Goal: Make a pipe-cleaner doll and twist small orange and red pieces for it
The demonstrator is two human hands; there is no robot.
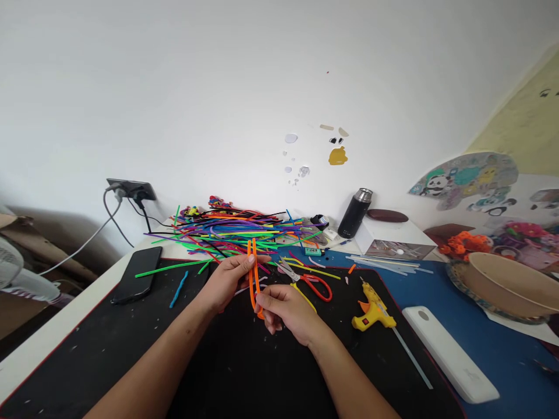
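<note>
Landmark: the black mat (244,372), on which nearly everything is laid or over which it is held.
Phone: a dark phone (137,274) is laid flat at the mat's far left edge, apparently kept out of the working space.
Blue stick: a short blue stick (179,289) is left on the mat, just right of the phone.
Pile: a heap of coloured sticks (238,231) is spread along the mat's far edge, within reach of both hands.
Left hand: the left hand (227,281) is held above the mat's middle, its fingers closed round the two upright arms of the orange stick (254,278), so that they are kept close together.
Right hand: the right hand (286,309) is closed on the stick's bent lower end, just over the mat, so the fold is pinched.
Scissors: red-handled scissors (310,282) are laid on the mat just beyond the right hand.
Glue gun: a yellow glue gun (371,307) is set on the mat's right part, apart from the hands.
</note>
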